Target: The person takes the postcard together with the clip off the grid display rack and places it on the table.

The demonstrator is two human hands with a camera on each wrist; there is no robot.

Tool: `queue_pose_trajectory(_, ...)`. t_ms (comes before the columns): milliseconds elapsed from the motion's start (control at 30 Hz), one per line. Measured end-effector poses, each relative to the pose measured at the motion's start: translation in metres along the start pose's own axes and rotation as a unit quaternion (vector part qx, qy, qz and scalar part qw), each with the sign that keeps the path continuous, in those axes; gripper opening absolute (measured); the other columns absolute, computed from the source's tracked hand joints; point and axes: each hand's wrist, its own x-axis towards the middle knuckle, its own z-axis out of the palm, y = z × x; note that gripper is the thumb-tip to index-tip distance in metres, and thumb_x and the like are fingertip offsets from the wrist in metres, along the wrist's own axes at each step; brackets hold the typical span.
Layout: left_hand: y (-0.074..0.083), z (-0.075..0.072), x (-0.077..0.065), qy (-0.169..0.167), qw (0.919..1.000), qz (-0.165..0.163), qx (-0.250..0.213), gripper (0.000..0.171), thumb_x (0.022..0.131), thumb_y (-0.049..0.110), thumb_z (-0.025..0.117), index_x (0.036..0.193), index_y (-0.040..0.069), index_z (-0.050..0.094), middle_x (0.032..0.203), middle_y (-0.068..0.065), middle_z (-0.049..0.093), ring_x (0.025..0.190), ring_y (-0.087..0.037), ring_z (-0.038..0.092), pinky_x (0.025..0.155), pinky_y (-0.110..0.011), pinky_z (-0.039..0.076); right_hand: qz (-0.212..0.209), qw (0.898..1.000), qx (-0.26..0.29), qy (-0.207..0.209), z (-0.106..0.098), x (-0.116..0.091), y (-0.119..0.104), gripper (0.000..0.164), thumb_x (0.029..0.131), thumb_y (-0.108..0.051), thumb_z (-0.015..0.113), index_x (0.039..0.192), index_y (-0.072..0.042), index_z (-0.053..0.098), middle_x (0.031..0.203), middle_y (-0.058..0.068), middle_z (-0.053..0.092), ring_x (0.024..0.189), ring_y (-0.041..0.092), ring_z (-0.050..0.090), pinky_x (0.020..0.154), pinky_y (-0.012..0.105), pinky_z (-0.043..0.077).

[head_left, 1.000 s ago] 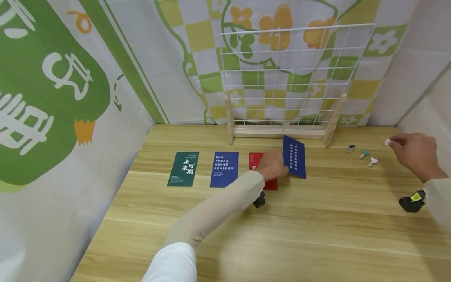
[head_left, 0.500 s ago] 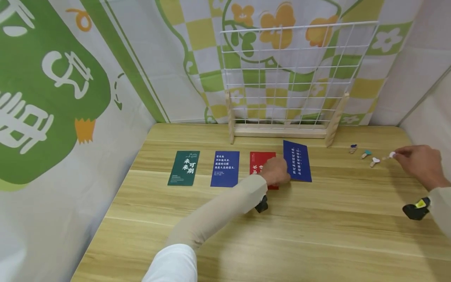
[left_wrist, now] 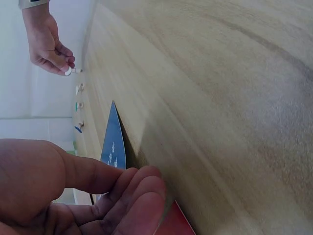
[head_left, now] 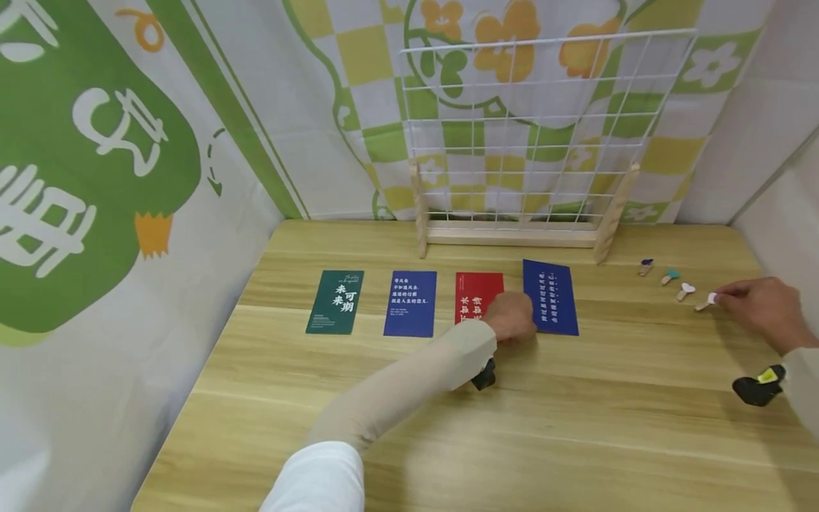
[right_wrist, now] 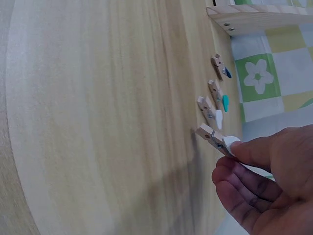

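My left hand (head_left: 520, 321) sits at the lower left corner of a dark blue card (head_left: 550, 297) lying on the wooden table (head_left: 512, 427), and partly covers a red card (head_left: 475, 293). In the left wrist view the thumb and curled fingers (left_wrist: 139, 188) pinch that blue card's (left_wrist: 113, 142) corner. My right hand (head_left: 721, 299) pinches a small wooden clip with a white tip (head_left: 706, 302) against the tabletop. In the right wrist view my fingertips (right_wrist: 244, 154) hold that clip (right_wrist: 211, 135) by its white end.
Another blue card (head_left: 411, 302) and a green card (head_left: 335, 301) lie left of the red one. Three loose clips (head_left: 670, 276) lie in a row near the held one. A white wire grid on a wooden stand (head_left: 525, 135) stands at the back. Fabric walls enclose the table.
The blue card, tilted up in my left hand a second ago, has come down flat to the right of the red card. My right hand lowered the clip to the table beside the other clips.
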Motion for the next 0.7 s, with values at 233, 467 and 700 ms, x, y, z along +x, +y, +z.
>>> queue_pose_trajectory(233, 0.005, 0.003, -0.001, -0.005, 0.9999, -0.015, -0.005, 0.024, 0.090, 0.024, 0.067, 0.070, 0.012, 0.065, 0.058, 0.002, 0.057, 0.038, -0.009, 0.049, 0.037, -0.020, 0.043, 0.010, 1.000, 0.011, -0.007, 0.007, 0.000, 0.002, 0.026, 0.092, -0.014, 0.058, 0.101, 0.008, 0.068, 0.106, 0.034, 0.064, 0.101, 0.057, 0.055, 0.081, 0.058, 0.040)
queue_pose_trajectory(467, 0.007, 0.001, -0.002, -0.020, 0.9989, -0.032, -0.026, 0.027, 0.092, 0.025, 0.066, 0.068, 0.011, 0.066, 0.056, 0.001, 0.062, 0.041, -0.010, 0.058, 0.038, -0.020, 0.045, 0.028, 0.999, 0.017, -0.028, 0.009, 0.000, 0.006, 0.028, 0.094, -0.016, 0.056, 0.102, 0.008, 0.067, 0.105, 0.034, 0.065, 0.103, 0.057, 0.053, 0.084, 0.058, 0.039)
queue_pose_trajectory(700, 0.009, 0.002, 0.000, -0.017, 0.9989, -0.042, -0.007, 0.026, 0.091, 0.023, 0.065, 0.068, 0.012, 0.065, 0.058, 0.002, 0.062, 0.037, -0.008, 0.053, 0.038, -0.019, 0.044, 0.050, 0.998, 0.018, -0.031, 0.012, -0.001, 0.009, 0.030, 0.095, -0.017, 0.055, 0.106, 0.010, 0.065, 0.111, 0.035, 0.062, 0.105, 0.057, 0.052, 0.086, 0.061, 0.038)
